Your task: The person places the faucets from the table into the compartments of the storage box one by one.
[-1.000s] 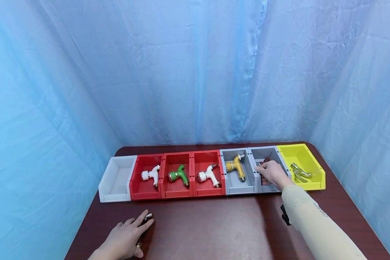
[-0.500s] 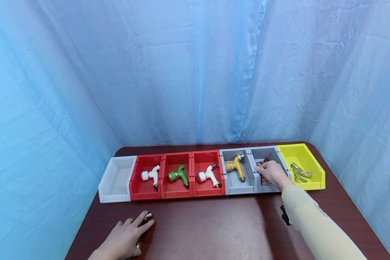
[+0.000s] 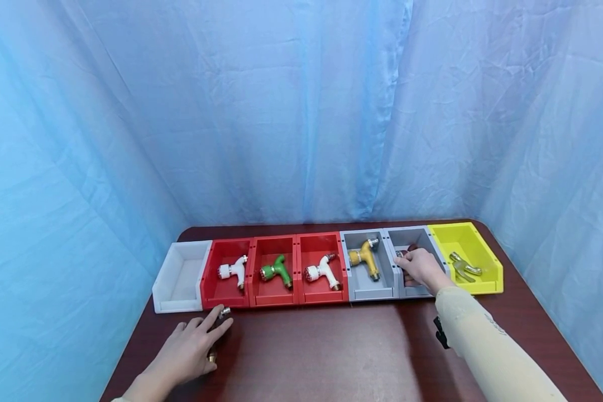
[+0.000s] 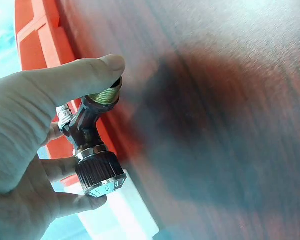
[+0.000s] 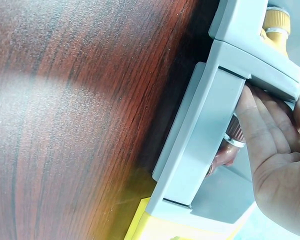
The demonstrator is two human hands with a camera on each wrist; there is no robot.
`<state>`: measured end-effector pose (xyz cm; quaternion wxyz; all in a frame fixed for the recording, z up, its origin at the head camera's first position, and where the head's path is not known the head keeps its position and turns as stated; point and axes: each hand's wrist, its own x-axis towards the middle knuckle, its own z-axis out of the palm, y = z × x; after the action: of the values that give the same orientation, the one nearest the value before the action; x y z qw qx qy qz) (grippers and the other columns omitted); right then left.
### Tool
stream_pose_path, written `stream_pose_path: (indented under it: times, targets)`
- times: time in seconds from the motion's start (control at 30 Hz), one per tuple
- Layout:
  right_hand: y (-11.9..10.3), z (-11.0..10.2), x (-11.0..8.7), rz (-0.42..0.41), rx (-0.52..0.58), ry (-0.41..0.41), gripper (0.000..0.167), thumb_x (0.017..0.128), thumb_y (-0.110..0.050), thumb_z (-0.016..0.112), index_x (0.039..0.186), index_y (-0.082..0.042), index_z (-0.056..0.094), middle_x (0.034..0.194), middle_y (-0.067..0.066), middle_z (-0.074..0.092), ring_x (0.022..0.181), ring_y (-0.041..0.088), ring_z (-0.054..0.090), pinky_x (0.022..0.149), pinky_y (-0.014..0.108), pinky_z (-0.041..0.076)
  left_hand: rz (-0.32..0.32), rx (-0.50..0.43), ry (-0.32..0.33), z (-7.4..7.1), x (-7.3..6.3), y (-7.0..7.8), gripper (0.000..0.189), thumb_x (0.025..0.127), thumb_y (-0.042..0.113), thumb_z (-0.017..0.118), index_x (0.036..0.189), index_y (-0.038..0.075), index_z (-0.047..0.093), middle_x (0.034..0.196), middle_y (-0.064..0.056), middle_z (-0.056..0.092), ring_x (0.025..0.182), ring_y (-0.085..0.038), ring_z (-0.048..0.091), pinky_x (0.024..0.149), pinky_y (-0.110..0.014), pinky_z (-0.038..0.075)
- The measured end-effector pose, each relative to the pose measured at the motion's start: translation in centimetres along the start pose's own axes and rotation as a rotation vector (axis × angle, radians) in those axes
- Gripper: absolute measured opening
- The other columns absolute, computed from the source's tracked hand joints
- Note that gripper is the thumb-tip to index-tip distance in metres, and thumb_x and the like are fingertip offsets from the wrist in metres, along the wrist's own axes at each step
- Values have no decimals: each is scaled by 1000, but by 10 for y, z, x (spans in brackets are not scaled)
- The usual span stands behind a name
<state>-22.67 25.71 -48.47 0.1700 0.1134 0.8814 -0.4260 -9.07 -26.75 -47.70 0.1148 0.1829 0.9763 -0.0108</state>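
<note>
My left hand [image 3: 188, 346] holds a black tap [image 4: 87, 122] over the table. The thumb lies at its brass threaded inlet [image 4: 105, 96], with fingers at the ribbed knob [image 4: 100, 170]. In the head view the hand hides most of this tap. My right hand [image 3: 421, 267] reaches into the right-hand grey bin [image 5: 205, 135], fingers fairly straight against the inner side wall. A maroon tap [image 5: 225, 152] lies in that bin, partly hidden by the hand. The neighbouring grey bin [image 3: 372, 294] holds a yellow tap [image 3: 367, 259].
Along the table's [image 3: 326, 352] far side runs the bin row. A white bin [image 3: 181, 306] stands at its left end. Three red bins [image 3: 273, 298] hold a white tap [image 3: 238, 271], a green tap [image 3: 280, 271] and another white tap [image 3: 325, 272]. The yellow bin [image 3: 474, 287] holds a brass-coloured tap [image 3: 463, 266].
My left hand has moved away from me, toward the bins and slightly left, carrying the black tap. My right hand has stayed put in the grey bin.
</note>
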Motion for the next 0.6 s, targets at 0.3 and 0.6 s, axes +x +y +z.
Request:
stream_pose_path:
  times: [0.3,0.6]
  targets:
    - [1,0,1,-10,2,3,33,106,-24,56,79,-5,56,73,6,50,69,19,66,65,35,62,-23,45,70,-14,5,-14,97,61,40,97,147,23,56,158,-14,43,119,-40,57,93,-67,52]
    - [1,0,1,-9,-21,7,35,107,-25,55,78,-5,56,73,6,51,68,18,66,64,35,62,-29,81,146,-27,12,-30,102,59,39,98,149,21,54,158,-17,42,120,-42,57,94,-69,50]
